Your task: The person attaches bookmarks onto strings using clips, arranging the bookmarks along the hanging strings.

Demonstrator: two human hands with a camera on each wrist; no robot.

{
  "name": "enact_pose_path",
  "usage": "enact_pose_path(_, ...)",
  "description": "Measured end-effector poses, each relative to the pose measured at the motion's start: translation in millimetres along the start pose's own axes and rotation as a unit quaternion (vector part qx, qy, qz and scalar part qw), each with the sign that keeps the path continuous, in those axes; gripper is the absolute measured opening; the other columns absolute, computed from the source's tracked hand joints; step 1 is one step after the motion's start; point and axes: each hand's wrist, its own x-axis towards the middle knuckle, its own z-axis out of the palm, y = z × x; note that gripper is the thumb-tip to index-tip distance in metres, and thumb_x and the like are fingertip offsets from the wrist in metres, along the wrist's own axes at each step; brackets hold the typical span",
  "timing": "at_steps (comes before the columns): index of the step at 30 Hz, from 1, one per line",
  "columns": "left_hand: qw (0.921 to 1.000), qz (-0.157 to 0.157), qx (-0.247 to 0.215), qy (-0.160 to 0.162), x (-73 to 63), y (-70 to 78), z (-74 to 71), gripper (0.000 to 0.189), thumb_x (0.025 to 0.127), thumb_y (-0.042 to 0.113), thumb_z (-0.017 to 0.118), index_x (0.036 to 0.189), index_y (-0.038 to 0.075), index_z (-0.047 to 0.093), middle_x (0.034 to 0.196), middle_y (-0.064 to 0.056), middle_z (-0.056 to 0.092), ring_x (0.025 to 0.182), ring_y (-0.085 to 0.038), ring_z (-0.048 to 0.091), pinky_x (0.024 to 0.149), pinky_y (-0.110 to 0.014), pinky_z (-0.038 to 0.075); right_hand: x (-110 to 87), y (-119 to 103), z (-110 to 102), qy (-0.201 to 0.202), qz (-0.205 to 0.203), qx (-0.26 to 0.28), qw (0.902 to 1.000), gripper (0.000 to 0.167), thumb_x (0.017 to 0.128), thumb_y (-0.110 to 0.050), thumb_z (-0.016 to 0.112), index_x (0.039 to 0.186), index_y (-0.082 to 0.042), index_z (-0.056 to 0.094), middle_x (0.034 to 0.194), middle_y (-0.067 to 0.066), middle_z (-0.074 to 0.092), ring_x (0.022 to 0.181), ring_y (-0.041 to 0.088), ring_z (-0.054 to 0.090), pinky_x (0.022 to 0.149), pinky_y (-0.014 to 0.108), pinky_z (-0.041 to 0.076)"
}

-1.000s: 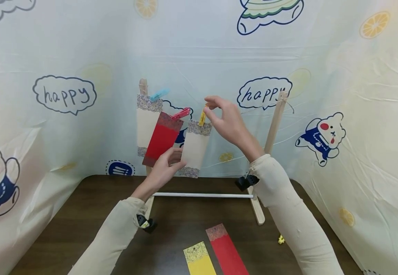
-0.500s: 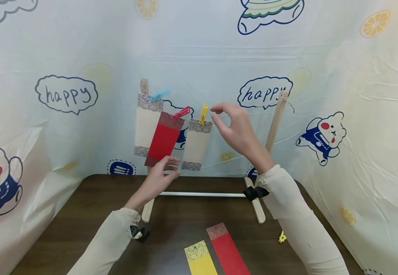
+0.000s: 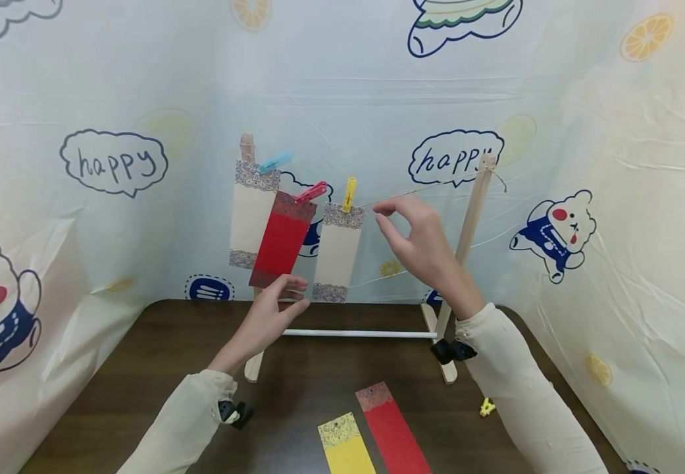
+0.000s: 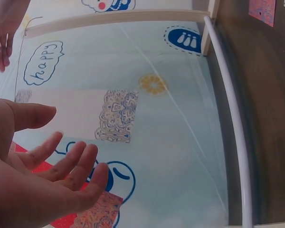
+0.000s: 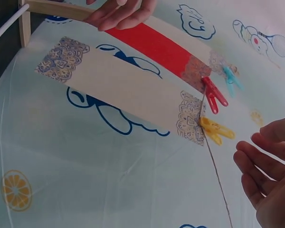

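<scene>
Nearest on the dark wood-grain worktop (image 3: 295,421) lie two flat paper strips, a yellow strip (image 3: 349,451) and a red strip (image 3: 395,431), both with lacy scrollwork printed across one end. Off to the right there's a small knobbly yellow plastic bit (image 3: 487,407).

Left hand (image 3: 266,315): fingers loosely bent and spread, thumb apart, holding nothing, right at the lower end of the hanging red card (image 3: 283,240). Can't tell if they touch. Right hand (image 3: 422,240): also holding nothing, thumb and curved fingers apart, just beside the yellow clothespin (image 3: 349,194).

That clothespin pins a cream card (image 3: 337,257) with grey-purple lace bands to a thin, twine-like string (image 3: 431,187). Left of it, a glossy pink-red clothespin (image 3: 312,191) has the red card, hanging tilted, then a light blue clothespin (image 3: 275,161) sits on another cream card (image 3: 249,220).

The string runs to a pale, flat wooden post (image 3: 472,217); a smooth white rod (image 3: 360,334) crosses lower down. Behind everything, a creased, slightly shiny sheet (image 3: 342,52) with cartoon bears and orange slices.
</scene>
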Motion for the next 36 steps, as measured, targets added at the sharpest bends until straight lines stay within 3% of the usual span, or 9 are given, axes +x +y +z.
enact_pose_path(9, 0.9999, -0.01, 0.003, -0.002, -13.0, 2.0, 5.5, 0.04, 0.094, 0.013, 0.069, 0.131, 0.011, 0.053, 0.127, -0.009, 0.06, 0.112, -0.026, 0.061, 0.098, -0.046, 0.051, -40.4, 11, -8, 0.021, 0.022, 0.001, 0.9995, 0.015, 0.097, -0.01, 0.063, 0.108, -0.004, 0.072, 0.103, 0.007, 0.071, 0.1, 0.021, 0.064, 0.089, 0.04, 0.051)
enact_pose_path(21, 0.9989, -0.027, 0.036, -0.013, -39.4, -8.6, 20.0, 0.038, 0.091, 0.01, 0.072, 0.126, 0.013, 0.057, 0.123, -0.005, 0.06, 0.113, -0.025, 0.059, 0.097, -0.047, 0.051, -124.7, 24, -8, 0.031, 0.071, -0.022, 0.9968, 0.015, 0.094, -0.006, 0.067, 0.107, -0.007, 0.073, 0.102, 0.004, 0.073, 0.097, 0.019, 0.067, 0.082, 0.035, 0.052)
enact_pose_path(29, 0.9984, -0.023, 0.048, -0.016, -57.2, -22.6, 35.3, 0.035, 0.089, 0.005, 0.074, 0.12, 0.01, 0.06, 0.114, -0.001, 0.063, 0.108, -0.023, 0.061, 0.096, -0.048, 0.05, -182.1, 30, 0, 0.001, 0.135, -0.043, 0.99, 0.014, 0.092, -0.006, 0.07, 0.105, -0.011, 0.073, 0.102, 0.0, 0.072, 0.096, 0.015, 0.065, 0.078, 0.039, 0.055)
enact_pose_path(36, 0.9955, -0.025, 0.087, -0.026, -75.2, -33.0, 50.5, 0.027, 0.088, 0.005, 0.074, 0.108, 0.017, 0.062, 0.106, 0.001, 0.065, 0.101, -0.019, 0.062, 0.089, -0.044, 0.052, -225.6, 36, -6, -0.013, 0.174, -0.08, 0.9814, 0.014, 0.09, -0.005, 0.072, 0.102, -0.012, 0.074, 0.097, -0.004, 0.072, 0.091, 0.016, 0.067, 0.076, 0.042, 0.054)
